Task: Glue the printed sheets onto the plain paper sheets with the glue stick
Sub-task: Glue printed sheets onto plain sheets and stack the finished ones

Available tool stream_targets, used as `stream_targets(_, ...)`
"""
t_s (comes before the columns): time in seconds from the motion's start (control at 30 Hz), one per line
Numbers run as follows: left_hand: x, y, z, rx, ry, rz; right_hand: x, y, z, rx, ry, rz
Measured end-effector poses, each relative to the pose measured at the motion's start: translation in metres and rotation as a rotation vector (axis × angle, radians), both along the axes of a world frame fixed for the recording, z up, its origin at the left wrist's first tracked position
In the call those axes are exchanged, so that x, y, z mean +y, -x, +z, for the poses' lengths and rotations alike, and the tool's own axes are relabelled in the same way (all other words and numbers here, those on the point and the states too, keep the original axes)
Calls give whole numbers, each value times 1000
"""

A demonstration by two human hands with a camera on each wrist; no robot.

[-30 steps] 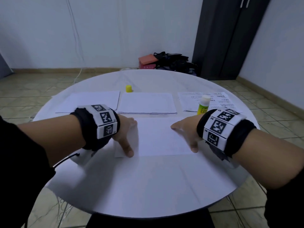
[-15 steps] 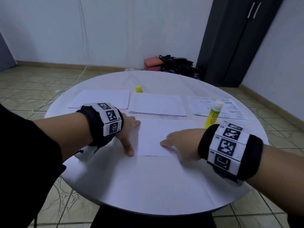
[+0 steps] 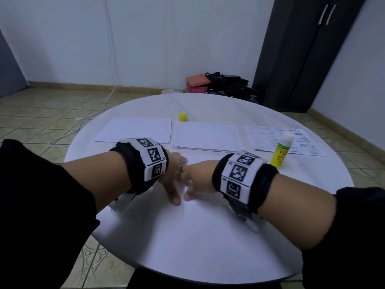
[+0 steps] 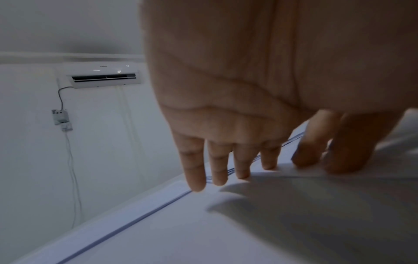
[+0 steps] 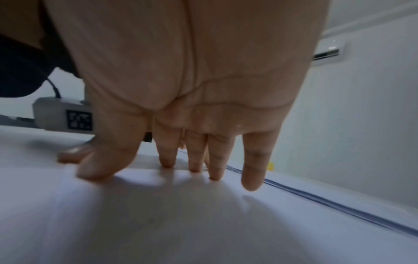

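Observation:
A white sheet (image 3: pixel 208 157) lies flat at the table's front centre. My left hand (image 3: pixel 175 184) and right hand (image 3: pixel 193 184) both press on it with straight fingers, side by side and nearly touching. The left wrist view shows my left hand (image 4: pixel 226 160) with its fingertips on the paper's edge. The right wrist view shows my right hand (image 5: pixel 192 157) flat on the sheet. The uncapped glue stick (image 3: pixel 281 151) stands upright just beyond my right wrist. Its yellow cap (image 3: pixel 183 117) stands farther back. Printed sheets (image 3: pixel 291 140) lie at the back right.
Two piles of plain white sheets lie at the back, one on the left (image 3: pixel 135 130) and one in the middle (image 3: pixel 206 136). The round white table (image 3: pixel 187 247) drops off close in front. Bags and boxes (image 3: pixel 218 84) sit on the floor by a dark cabinet (image 3: pixel 302 59).
My right hand has slid left across the sheet until it sits beside my left hand. The left hand has stayed at the sheet's left edge. The head view has shifted.

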State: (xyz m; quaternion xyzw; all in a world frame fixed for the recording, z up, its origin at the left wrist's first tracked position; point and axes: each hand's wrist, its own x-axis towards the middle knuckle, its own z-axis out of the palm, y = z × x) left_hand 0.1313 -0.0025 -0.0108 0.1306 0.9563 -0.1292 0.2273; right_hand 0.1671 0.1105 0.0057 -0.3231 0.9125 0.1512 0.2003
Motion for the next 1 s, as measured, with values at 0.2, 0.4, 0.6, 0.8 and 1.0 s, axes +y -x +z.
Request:
stream_targets(0.2,0,2,1,0,28,12,59,13,0,-74,20,-143)
stream_targets(0.4,-3,1,1,1,14,7,117,18,0,-68,-94,-310)
stream_targets(0.6,-1,1,3,-13,3,49,142,14,2,-27,-158,-335)
stream_targets(0.8,0,0,6,-26,-3,67,138,19,0,-4,-210,-352)
stream_targets(1.0,1,2,8,-46,-17,109,127,34,2,-36,-251,-351)
